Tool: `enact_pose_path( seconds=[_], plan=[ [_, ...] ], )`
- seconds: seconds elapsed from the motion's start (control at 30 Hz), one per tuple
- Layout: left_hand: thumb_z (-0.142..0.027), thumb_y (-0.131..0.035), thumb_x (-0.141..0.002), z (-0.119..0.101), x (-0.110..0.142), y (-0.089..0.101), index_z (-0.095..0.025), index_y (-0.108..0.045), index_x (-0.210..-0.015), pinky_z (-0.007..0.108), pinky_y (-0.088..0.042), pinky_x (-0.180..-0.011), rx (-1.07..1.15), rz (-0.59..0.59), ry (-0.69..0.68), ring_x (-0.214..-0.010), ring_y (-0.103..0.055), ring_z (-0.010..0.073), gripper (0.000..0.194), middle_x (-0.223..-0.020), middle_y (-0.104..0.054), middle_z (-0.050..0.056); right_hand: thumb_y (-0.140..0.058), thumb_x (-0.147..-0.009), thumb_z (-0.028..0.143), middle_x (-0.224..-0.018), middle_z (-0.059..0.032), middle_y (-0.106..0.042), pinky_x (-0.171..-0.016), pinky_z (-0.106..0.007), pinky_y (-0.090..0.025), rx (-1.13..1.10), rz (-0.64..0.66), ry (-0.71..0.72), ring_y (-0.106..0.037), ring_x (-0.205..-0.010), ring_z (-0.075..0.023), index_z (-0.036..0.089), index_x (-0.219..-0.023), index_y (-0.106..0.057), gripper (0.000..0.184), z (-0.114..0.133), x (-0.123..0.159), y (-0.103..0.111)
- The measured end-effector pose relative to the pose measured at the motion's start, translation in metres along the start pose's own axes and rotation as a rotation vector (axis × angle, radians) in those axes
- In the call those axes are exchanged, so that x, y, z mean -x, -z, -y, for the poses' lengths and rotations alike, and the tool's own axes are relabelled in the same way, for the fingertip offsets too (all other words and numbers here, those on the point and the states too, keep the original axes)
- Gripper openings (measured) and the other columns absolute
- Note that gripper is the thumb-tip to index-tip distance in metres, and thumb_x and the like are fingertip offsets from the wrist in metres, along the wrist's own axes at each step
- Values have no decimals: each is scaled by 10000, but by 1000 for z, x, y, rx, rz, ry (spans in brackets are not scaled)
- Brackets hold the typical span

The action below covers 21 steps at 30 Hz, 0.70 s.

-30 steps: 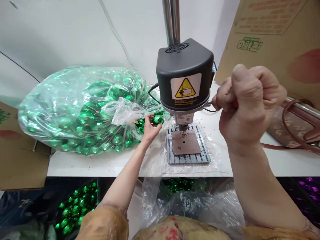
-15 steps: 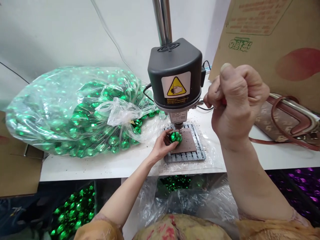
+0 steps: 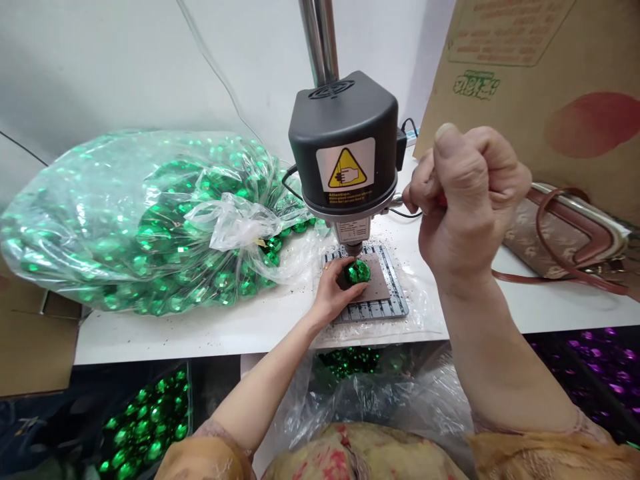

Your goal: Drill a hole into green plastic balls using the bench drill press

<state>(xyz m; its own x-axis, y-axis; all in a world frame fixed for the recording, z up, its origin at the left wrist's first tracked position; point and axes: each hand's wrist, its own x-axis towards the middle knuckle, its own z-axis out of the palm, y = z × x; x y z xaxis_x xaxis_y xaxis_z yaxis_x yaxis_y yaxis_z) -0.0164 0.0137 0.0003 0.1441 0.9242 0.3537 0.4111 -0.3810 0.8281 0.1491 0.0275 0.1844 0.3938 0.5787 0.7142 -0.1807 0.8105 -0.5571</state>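
My left hand (image 3: 336, 285) pinches a shiny green faceted ball (image 3: 358, 271) between thumb and fingers. The ball rests on a brown pad (image 3: 376, 283) on the slotted metal base (image 3: 400, 308), right beneath the chuck (image 3: 353, 247) of a black bench drill press (image 3: 345, 127). Whether the bit touches the ball is hard to see. Raised at the machine's right side, my right hand (image 3: 473, 187) is closed around the lever handle (image 3: 397, 200); the fingers hide most of its grip, with a bit of red showing.
Left of the drill bulges a knotted clear bag (image 3: 100, 200) of green balls. A cardboard box (image 3: 530, 80) and a brown handbag (image 3: 555, 227) stand at the right. Below the table edge lie more green balls (image 3: 145, 420) and purple ones (image 3: 600, 363). Dark shavings litter the white tabletop (image 3: 200, 330).
My left hand has shifted the green ball slightly right under the chuck. My right hand keeps its grip on the lever handle. The whole view has shifted a little.
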Motion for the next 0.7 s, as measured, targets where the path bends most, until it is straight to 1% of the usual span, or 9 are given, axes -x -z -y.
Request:
enact_pose_path(
  seconds=[0.1, 0.2, 0.27, 0.37, 0.53, 0.7],
  plan=[
    [-356, -840, -749, 3, 4, -3, -220, -616, -1215, 429, -499, -1005, 32, -28, 61, -1140, -630, 262, 534, -1199, -665, 86, -656, -840, 365, -449, 80, -339, -436, -268, -265, -13, -8, 17, -343, -403, -49, 207, -565, -363, 432, -2, 5, 2],
    [-369, -849, -740, 2, 5, -3, -208, -614, -1205, 437, -511, -994, 42, -27, 98, -1113, -640, 264, 546, -1181, -667, 93, -643, -845, 311, -439, 79, -301, -437, -263, -264, -31, -36, 70, -339, -401, -46, 201, -546, -334, 443, -5, 14, 4],
    [-380, -850, -738, 1, 5, -2, -210, -617, -1203, 438, -509, -996, 41, -21, 92, -1114, -635, 264, 547, -1179, -664, 93, -606, -859, 269, -446, 77, -278, -439, -253, -274, -40, -33, 114, -321, -398, -38, 189, -543, -296, 449, -6, 20, 5],
    [-393, -846, -742, 1, 6, -2, -216, -621, -1196, 435, -503, -999, 34, -27, 79, -1117, -627, 261, 537, -1174, -659, 88, -575, -859, 228, -445, 70, -265, -439, -246, -275, -40, 5, 147, -311, -397, -32, 171, -540, -255, 455, -8, 26, 8],
    [-404, -837, -752, 3, 6, -3, -219, -615, -1202, 429, -497, -1003, 49, -27, 73, -1132, -620, 259, 535, -1183, -654, 89, -587, -835, 248, -424, 66, -257, -429, -251, -266, 1, 6, 217, -295, -382, -30, 157, -520, -233, 483, -15, 30, 13],
    [-398, -846, -743, 3, 6, -3, -220, -618, -1203, 426, -494, -1012, 65, -37, 71, -1143, -616, 259, 544, -1189, -652, 87, -573, -818, 194, -429, 66, -255, -410, -254, -229, -43, 13, 312, -276, -370, -27, 148, -528, -196, 478, -26, 35, 19]
  ],
)
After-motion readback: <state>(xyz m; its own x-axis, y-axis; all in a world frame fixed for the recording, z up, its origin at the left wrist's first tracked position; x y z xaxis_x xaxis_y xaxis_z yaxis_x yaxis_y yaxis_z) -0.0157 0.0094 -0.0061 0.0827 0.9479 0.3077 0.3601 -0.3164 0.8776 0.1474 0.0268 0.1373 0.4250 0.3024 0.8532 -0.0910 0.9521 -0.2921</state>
